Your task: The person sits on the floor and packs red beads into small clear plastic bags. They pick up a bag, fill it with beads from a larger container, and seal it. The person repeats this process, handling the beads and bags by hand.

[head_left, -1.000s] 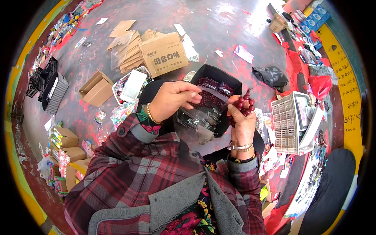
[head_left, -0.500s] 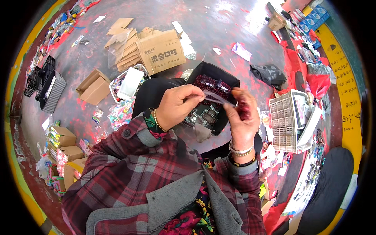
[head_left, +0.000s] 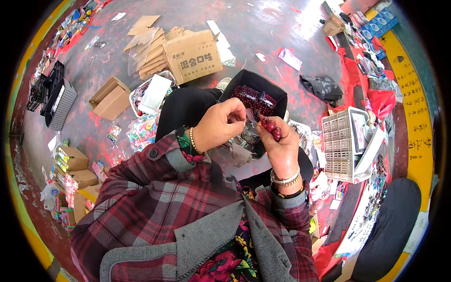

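The right hand (head_left: 282,149), curled closed, grips a dark red bead strand (head_left: 271,127) above the black bin (head_left: 264,83). The left hand (head_left: 220,127), fingers bent toward the thumb, meets a clear plastic sleeve (head_left: 252,118) beside the beads; whether it pinches it, I cannot tell.

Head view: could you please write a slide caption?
Over a black bin, the right hand holds dark red beads near the left hand.

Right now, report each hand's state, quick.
Left hand: fingers curled in beside the clear plastic; whether they grip it cannot be told.
Right hand: closed, holding dark red beads.
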